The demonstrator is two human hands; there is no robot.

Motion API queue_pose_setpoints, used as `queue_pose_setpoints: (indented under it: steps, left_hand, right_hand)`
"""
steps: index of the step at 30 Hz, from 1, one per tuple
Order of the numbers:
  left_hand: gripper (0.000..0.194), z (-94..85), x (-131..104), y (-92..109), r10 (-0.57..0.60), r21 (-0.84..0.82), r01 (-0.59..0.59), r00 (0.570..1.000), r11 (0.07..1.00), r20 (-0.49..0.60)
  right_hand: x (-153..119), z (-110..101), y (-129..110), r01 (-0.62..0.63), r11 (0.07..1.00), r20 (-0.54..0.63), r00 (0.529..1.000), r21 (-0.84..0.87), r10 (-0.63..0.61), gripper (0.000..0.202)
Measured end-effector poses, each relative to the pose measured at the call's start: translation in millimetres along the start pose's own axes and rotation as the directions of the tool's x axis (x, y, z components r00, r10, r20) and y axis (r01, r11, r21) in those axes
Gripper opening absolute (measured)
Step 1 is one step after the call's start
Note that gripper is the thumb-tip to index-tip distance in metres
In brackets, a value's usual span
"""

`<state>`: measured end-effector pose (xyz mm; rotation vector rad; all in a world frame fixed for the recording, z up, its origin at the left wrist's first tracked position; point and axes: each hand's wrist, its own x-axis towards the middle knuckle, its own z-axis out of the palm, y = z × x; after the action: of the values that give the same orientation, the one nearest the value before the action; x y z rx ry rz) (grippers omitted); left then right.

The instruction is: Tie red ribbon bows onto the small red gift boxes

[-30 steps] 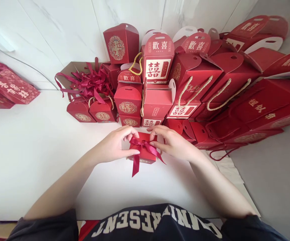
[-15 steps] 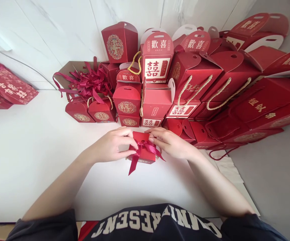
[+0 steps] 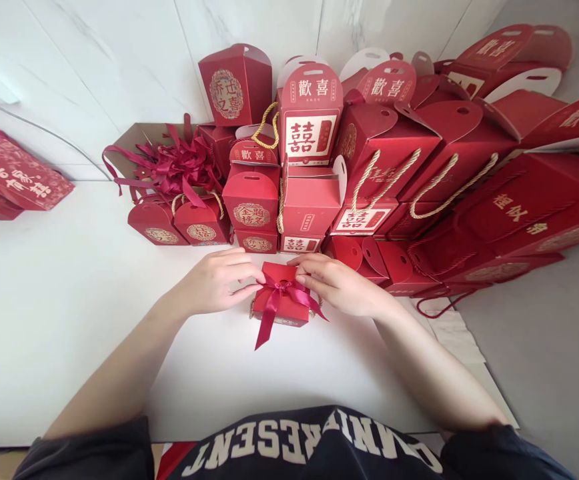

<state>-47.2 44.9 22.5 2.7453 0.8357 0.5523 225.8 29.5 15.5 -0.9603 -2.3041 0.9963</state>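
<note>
A small red gift box with gold rope handles stands on the white table in front of me. On its top lies a dark pink satin ribbon tied in a bow, with its two tails hanging over the near side. My left hand pinches the ribbon's left loop between thumb and fingertips. From the other side, my right hand has its bent fingers closed on the right part of the bow, at the box's right edge.
Stacked red gift boxes line the wall behind. An open carton overflows with loose pink ribbons. Larger red bags fill the right side, and more red boxes lie at the far left of the white table.
My left hand has drawn slightly left and back from the bow's middle, pulling the left loop outward. My right hand has barely moved.
</note>
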Motion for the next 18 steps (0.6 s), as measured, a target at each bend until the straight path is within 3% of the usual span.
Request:
queue_pose_setpoints:
  steps: [6, 14, 18]
  left_hand:
    - [0.014, 0.8, -1, -3, 0.05, 0.021, -0.05, 0.998, 0.999, -0.033]
    - [0.02, 1.3, 1, 2, 0.008, 0.183, -0.008, 1.0, 0.983, 0.001]
    - [0.021, 6.7, 8, 15, -0.12, -0.045, 0.119, 0.993, 0.992, -0.013]
  right_hand:
    - [0, -1, -1, 0.01, 1.0, 0.008, 1.0, 0.005, -0.01, 0.028]
    - [2, 3, 0, 0.003, 0.999, -0.036, 0.999, 0.052, -0.001, 0.028]
    - [3, 7, 1, -0.006, 0.992, -0.058, 0.998, 0.123, 0.013, 0.029]
